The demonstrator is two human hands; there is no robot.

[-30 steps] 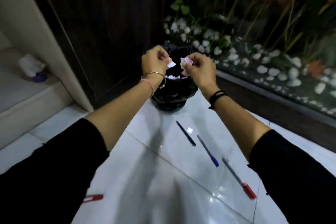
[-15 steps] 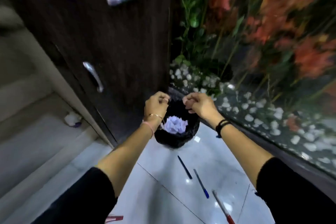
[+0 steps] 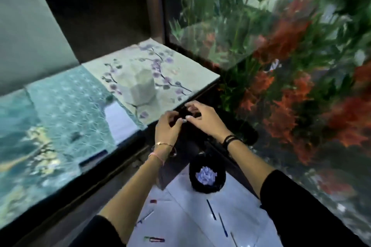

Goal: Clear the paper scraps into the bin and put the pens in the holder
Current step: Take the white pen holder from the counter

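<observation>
Several pens (image 3: 211, 209) lie lengthwise on the floor (image 3: 236, 202) near us, below our loosely open, empty hands (image 3: 186, 120).

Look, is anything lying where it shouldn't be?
Yes. Several pens lie scattered on the white floor beside the black bin, pointing different ways. The paper scraps are in the bin, where they belong.
</observation>
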